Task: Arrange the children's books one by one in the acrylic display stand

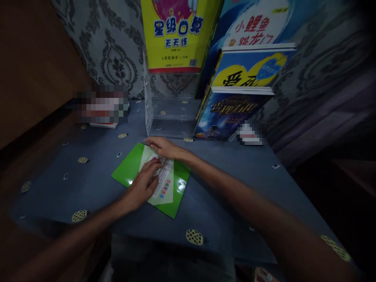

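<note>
A thin green book (179, 200) with a pale printed panel lies at an angle on the cloth-covered table. Over its middle rests my left hand (143, 184), fingers stretched across the panel and hiding part of the print. My right hand (164, 148) reaches across to the book's far edge. Its fingers point left and lie along that edge, apart from each other, with no grip on the book visible. The clear plastic book stand (173, 128) is just beyond my right hand.
A yellow workbook (176, 47) stands upright in the stand. Several books, including a dark blue one (227, 113), lean on its right side. Blurred piles sit at the back left (102, 107) and right (250, 134). Patterned wallpaper (117, 66) rises behind the blue tablecloth (96, 188).
</note>
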A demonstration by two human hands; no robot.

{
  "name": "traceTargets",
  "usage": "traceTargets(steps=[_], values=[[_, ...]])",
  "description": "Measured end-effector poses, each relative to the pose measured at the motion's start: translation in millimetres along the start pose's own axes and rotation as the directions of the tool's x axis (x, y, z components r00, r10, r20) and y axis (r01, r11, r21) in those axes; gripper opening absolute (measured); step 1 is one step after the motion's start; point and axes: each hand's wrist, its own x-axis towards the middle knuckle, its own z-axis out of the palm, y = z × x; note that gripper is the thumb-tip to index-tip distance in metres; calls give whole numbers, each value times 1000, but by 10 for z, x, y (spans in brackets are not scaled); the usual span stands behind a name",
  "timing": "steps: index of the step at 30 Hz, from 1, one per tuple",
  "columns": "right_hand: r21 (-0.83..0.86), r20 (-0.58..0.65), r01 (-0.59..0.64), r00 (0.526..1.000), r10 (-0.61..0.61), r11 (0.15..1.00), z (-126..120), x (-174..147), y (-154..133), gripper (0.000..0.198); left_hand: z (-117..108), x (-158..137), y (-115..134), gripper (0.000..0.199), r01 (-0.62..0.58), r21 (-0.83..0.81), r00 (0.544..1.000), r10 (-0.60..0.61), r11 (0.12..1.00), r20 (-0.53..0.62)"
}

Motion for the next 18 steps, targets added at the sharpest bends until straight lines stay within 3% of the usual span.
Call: traceTargets(steps=[4, 8, 13, 18], values=[[-63, -125, -34, 992, 26, 997, 264, -355, -225, 49, -199, 165, -338, 37, 4, 176, 999, 5, 984, -50], [-143, -126, -39, 992, 21, 989, 478, -758, -315, 59, -260, 220, -491, 41, -3, 316, 1000, 11, 949, -24], [-171, -101, -78, 993, 61, 982, 374, -1110, -90, 55, -239, 206, -441, 42, -11, 379, 1000, 16, 925, -8], [-129, -157, -117, 983, 96, 985, 219, -1356, 132, 51, -273, 198, -407, 40, -25, 363, 999, 40, 931, -32]])
